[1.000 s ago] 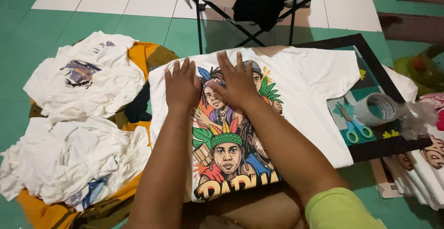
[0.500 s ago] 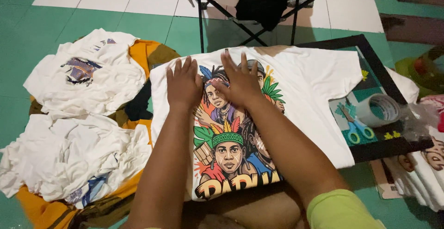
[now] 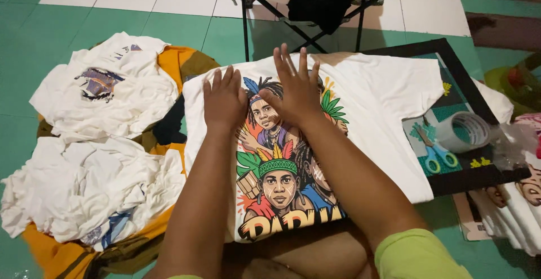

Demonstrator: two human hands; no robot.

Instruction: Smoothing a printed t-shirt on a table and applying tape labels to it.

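A white t-shirt (image 3: 372,104) with a large colourful print of faces lies spread flat in front of me, partly over a black-framed board (image 3: 451,59). My left hand (image 3: 224,99) lies flat, palm down, on the shirt's upper left part, fingers together. My right hand (image 3: 293,85) rests on the upper middle of the print with its fingers spread and lifted a little at the tips. Neither hand holds anything.
Two heaps of crumpled white t-shirts (image 3: 101,93) (image 3: 84,189) lie at the left on an orange and brown cloth (image 3: 174,65). A tape roll (image 3: 465,131) and blue-handled scissors (image 3: 437,155) sit on the board. A folding chair (image 3: 304,3) with clothes stands behind. More printed shirts (image 3: 518,200) are at the right.
Both hands have slid up the shirt away from me, toward its collar. The right hand's fingers have spread wider.
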